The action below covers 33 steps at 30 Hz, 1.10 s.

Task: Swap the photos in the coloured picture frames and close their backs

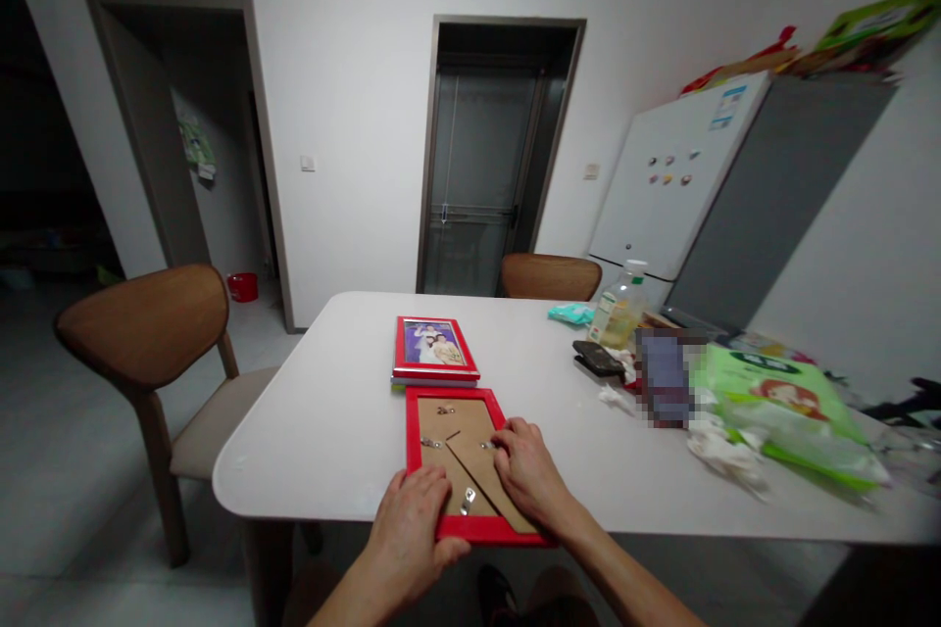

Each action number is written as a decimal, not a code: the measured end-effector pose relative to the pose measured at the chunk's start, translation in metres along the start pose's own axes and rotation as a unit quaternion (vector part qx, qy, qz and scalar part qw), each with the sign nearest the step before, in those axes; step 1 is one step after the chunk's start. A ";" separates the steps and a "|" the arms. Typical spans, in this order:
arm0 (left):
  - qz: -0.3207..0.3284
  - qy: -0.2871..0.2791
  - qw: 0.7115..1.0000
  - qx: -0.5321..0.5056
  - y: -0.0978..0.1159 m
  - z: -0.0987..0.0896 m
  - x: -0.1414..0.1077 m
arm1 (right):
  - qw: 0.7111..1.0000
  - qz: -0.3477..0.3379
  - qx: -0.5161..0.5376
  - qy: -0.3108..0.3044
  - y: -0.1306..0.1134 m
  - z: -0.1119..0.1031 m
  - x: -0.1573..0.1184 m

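Observation:
A red picture frame lies face down at the table's near edge, its brown backing board turned up. Small metal clips sit along the board's sides, and a dark slanting slit runs across it. My left hand grips the frame's lower left corner, with the thumb at the bottom rail. On the right side, my right hand is closed over the rail, its curled fingertips at the clip there. Just beyond lies another red picture frame, face up with a photo of people, on top of a small stack.
On the white table, a bottle, a black wallet-like item, a blurred-out object, crumpled tissues and a green package stand to the right. Wooden chairs are at the left and far side.

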<state>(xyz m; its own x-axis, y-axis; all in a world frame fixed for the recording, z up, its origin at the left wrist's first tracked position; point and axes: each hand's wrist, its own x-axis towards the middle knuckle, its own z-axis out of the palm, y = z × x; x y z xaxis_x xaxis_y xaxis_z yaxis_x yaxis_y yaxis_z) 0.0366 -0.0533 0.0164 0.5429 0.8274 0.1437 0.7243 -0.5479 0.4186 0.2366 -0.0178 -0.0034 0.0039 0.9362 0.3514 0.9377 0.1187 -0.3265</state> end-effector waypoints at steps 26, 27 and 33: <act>0.002 0.010 0.999 -0.035 -0.009 0.003 -0.002 | 0.957 -0.233 0.116 -0.126 -0.036 -0.023 -0.035; 0.000 0.012 0.999 -0.037 -0.010 0.003 -0.001 | 0.957 -0.231 0.119 -0.126 -0.035 -0.022 -0.034; -0.004 0.027 0.999 -0.045 -0.015 0.008 0.000 | 0.972 -0.159 0.142 -0.096 -0.034 -0.004 -0.012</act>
<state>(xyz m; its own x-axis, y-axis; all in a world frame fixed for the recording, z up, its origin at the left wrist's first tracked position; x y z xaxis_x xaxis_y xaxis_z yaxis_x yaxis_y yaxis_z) 0.0289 -0.0459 0.0032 0.5123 0.8382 0.1871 0.6861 -0.5305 0.4979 0.2062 -0.0340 0.0067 -0.3609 0.8787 0.3125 0.7474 0.4730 -0.4666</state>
